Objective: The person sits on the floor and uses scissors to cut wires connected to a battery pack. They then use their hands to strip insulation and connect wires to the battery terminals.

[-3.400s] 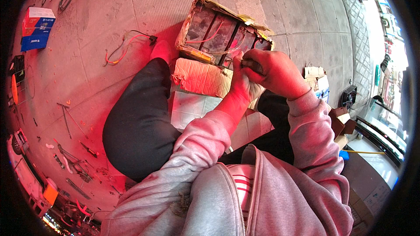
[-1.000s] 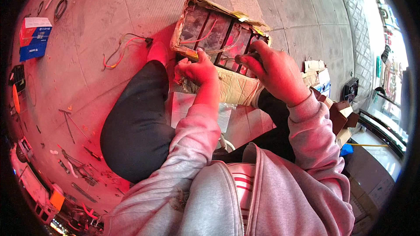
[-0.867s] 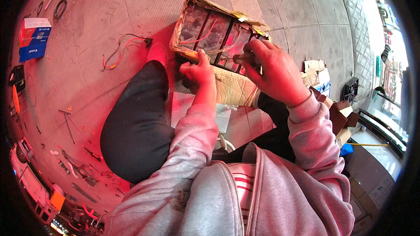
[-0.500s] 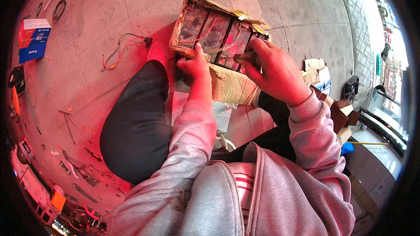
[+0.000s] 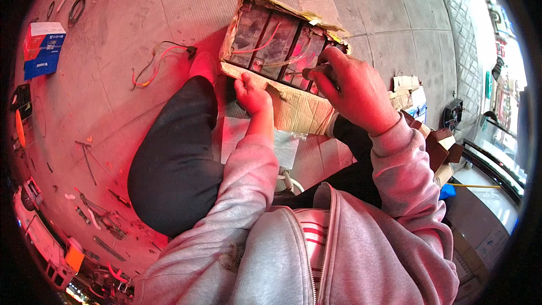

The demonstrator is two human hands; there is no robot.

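Observation:
A torn cardboard box (image 5: 299, 107) stands on the ground before me, holding several dark battery blocks (image 5: 272, 42) side by side. Red and pale wires (image 5: 270, 41) run across their tops. In my right hand (image 5: 361, 90) is a screwdriver (image 5: 310, 72) with a dark handle, its thin shaft pointing left over the near part of the blocks; where its tip touches is hard to see. My left hand (image 5: 252, 95) is closed at the box's near left side, its thumb side against the cardboard. What its curled fingers hold, if anything, is hidden.
Loose red and black wires (image 5: 164, 59) lie left of the box. Farther left stands a blue and red carton (image 5: 44, 51). Tools (image 5: 101, 214) are scattered at the lower left. Torn cardboard (image 5: 403, 93) and a black fan-like part (image 5: 452, 113) sit at right. A clear sheet (image 5: 285, 149) lies between my legs.
My left hand has slid down off the box's upper edge, its thumb no longer over the rim, and has curled closer. The screwdriver handle has tilted slightly in my right hand.

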